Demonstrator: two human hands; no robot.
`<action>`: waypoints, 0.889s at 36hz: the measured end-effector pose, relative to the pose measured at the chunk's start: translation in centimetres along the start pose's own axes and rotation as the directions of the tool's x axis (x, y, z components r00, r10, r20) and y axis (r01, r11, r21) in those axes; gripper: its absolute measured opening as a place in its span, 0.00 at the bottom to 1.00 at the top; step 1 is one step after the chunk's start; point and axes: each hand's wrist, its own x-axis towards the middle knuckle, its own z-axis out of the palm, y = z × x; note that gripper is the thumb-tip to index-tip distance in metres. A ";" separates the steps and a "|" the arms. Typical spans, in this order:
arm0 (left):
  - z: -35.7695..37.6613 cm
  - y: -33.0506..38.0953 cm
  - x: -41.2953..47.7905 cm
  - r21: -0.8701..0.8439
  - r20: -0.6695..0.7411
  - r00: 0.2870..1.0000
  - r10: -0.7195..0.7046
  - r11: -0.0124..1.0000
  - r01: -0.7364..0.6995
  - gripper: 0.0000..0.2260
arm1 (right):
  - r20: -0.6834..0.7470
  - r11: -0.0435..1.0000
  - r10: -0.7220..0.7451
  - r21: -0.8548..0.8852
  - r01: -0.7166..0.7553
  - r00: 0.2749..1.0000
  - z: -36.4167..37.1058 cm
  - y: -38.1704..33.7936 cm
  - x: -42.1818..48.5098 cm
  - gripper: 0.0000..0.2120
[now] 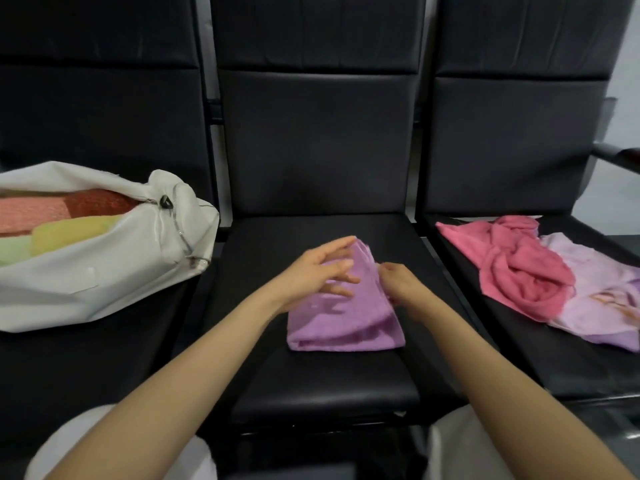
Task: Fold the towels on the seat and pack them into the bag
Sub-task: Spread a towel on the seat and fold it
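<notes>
While you work at the centre of the frame, the purple towel [346, 317] lies folded on the middle seat [311, 386], its long axis running from the lower frame up toward the seat back, the narrower end farthest from you. Your left hand [318, 271] is spread over its far half, fingers straight; contact with the cloth cannot be confirmed. Your right hand [398, 282] has its fingers curled on the towel's right edge, gripping it. At the left of the frame the white bag [104, 282] lies unzipped, holding folded towels in salmon, red, yellow and pale green. At the right, a crumpled pink towel [519, 268] lies partly over a lilac towel [595, 306].
</notes>
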 end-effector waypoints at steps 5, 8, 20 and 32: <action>-0.6 -1.3 -0.1 0.037 -0.123 0.992 -0.027 0.999 0.031 0.20 | -0.060 0.992 0.028 -0.120 -0.036 0.998 -0.6 0.3 -0.4 0.22; -1.7 -2.0 -0.4 0.243 -0.253 0.967 -0.015 0.967 0.078 0.16 | 0.015 0.970 -0.088 -0.228 0.089 0.996 -0.5 0.4 -1.0 0.24; -1.1 -5.8 0.4 0.847 -0.166 0.983 0.072 0.522 0.105 0.21 | -0.001 0.781 -0.132 -0.617 0.103 0.991 -1.4 0.5 -1.4 0.16; 0.1 -8.6 0.1 0.928 -0.205 0.964 -0.167 0.279 0.246 0.28 | 0.194 0.590 -0.308 -0.729 0.347 0.931 4.5 2.7 -0.4 0.44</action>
